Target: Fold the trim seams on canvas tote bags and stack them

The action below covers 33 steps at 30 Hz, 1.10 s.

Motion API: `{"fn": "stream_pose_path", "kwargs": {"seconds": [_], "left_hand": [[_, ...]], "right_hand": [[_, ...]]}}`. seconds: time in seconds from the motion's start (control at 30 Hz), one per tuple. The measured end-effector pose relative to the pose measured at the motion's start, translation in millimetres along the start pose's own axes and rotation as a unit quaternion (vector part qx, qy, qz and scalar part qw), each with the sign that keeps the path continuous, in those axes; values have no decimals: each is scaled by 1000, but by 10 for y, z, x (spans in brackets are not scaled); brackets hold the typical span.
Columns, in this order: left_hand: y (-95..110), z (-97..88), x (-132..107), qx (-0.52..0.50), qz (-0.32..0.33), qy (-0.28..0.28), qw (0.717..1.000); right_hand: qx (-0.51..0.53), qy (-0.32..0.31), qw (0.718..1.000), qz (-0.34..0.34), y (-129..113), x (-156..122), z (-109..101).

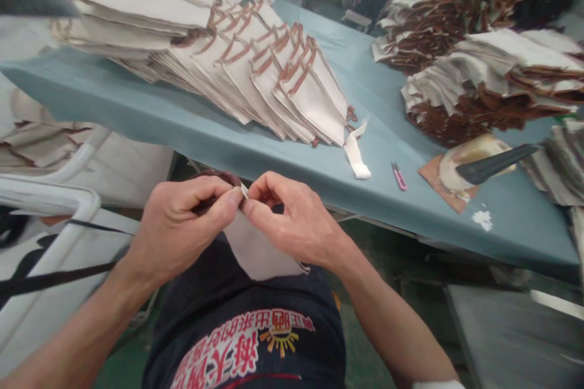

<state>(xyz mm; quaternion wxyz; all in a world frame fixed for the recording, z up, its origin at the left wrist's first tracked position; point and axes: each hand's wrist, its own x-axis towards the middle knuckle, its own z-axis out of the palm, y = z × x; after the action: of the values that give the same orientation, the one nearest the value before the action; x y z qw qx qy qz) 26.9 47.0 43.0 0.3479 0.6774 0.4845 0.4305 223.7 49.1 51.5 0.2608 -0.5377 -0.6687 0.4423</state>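
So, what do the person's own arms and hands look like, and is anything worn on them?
The left hand and the right hand are bare: no gloves, no visible rings. The left forearm and right forearm are bare too, without sleeves. Only a white edge, maybe a cuff, shows low on the right arm.

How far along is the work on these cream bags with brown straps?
Looks done: the fanned stack of cream cloth bags with brown straps on the blue table. In hand: left hand and right hand pinch one cream cloth piece at its edge. Probably left: the untidy cloth heaps at the table's right.
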Motion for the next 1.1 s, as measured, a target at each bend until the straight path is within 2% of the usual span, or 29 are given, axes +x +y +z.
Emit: {"fn": "stream_pose_path", "kwargs": {"seconds": [0.13, 0.3, 0.43, 0.57, 0.77, 0.9, 1.1], "left_hand": [[-72, 20, -70, -28, -55, 27, 998], [-334, 155, -220, -117, -150, 41, 981], [-459, 340, -331, -207, -230, 66, 949], [-400, 419, -380, -270, -272, 74, 921], [-368, 445, -387, -303, -271, 44, 913], [-426, 421, -392, -288, -240, 7, 927], [-436, 257, -445, -230, -177, -66, 955]], "right_hand": [[15, 49, 998, 37, 64, 41, 195], [96, 61, 992, 49, 272, 1, 460], [135, 76, 988, 7, 351, -121, 569], [157, 91, 981, -66, 416, -275, 572], [134, 110, 981, -83, 508, -416, 493], [78, 109, 988, -71, 497, -455, 430], [46, 113, 991, -60, 555, -473, 417]]}}
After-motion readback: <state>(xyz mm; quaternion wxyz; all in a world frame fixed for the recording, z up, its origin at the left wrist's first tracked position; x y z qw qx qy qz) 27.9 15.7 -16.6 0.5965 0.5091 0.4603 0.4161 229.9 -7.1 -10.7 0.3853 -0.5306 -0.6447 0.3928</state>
